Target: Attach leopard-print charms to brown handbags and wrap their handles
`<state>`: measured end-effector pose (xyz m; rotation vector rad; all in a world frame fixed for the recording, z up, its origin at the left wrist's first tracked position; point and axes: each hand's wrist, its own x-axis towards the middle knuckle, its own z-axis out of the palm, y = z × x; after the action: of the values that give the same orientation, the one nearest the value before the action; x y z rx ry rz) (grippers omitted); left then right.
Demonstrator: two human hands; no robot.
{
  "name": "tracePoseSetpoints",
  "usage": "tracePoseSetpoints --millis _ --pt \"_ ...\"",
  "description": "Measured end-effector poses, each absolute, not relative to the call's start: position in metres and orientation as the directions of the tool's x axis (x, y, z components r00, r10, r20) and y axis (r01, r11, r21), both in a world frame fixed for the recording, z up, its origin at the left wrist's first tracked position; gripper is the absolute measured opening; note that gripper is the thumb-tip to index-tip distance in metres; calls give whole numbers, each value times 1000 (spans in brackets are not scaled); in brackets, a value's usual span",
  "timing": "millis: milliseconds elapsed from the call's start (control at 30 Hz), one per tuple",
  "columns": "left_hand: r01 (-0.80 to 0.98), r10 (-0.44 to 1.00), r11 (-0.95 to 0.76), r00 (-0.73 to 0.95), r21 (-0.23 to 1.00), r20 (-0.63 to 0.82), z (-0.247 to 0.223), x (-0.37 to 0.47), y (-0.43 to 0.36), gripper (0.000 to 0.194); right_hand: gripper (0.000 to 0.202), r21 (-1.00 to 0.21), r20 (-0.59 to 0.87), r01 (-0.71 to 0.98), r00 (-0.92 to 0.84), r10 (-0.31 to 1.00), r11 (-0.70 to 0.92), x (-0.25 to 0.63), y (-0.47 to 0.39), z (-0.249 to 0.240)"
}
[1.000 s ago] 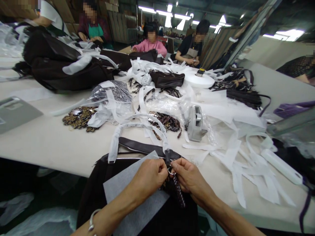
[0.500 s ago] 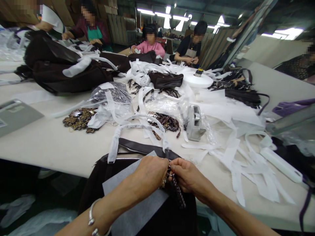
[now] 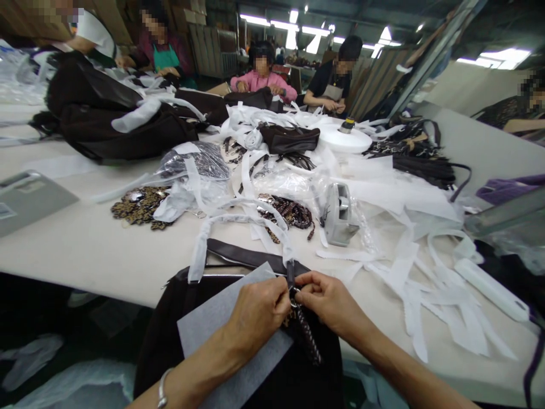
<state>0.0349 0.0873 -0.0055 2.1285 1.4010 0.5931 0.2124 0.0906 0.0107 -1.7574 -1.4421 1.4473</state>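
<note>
A dark bag (image 3: 166,335) with a silver zipper and white-wrapped handles (image 3: 198,250) lies at the table's front edge. Across its front is a sheet of white paper (image 3: 213,318). My left hand (image 3: 259,304) is closed beside the base of the right handle; what its fingertips hold is hidden. My right hand (image 3: 326,295) pinches a metal ring (image 3: 293,291) at that handle's base. From the ring hang a braided dark tassel (image 3: 310,338) and a leopard-patterned piece (image 3: 291,319), partly behind my left hand.
A grey tape dispenser (image 3: 340,218), braided charms (image 3: 289,213) and leopard-patterned pieces (image 3: 138,207) lie beyond the bag. White strips (image 3: 400,284) spread at the right. Dark bags (image 3: 123,119) are piled back left. Several people work behind the table.
My left hand has shifted slightly left and down, uncovering more of the ring. The view has shifted a little. A person in pink across the table has moved their hands.
</note>
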Motion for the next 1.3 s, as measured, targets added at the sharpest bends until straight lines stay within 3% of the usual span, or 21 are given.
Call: tracePoseSetpoints --millis 233,567,933,1133,1300 --pt "700 825 -525 558 484 88 1 34 91 16 21 -827 -512 324 -100 853 -459 214 94 10" --pt "765 856 -460 517 450 -5 9 38 98 15 20 -836 -501 320 -113 858 -446 217 94 6" --pt "695 737 -673 655 253 164 -2 41 90 14 28 -830 -533 268 -122 837 -490 217 97 2" --pt "723 806 -591 541 356 239 -12 36 84 19 29 -816 -562 259 -145 815 -517 218 95 4" --pt "739 881 -467 436 486 184 -12 32 83 20 22 -831 -519 326 -160 840 -451 223 95 1"
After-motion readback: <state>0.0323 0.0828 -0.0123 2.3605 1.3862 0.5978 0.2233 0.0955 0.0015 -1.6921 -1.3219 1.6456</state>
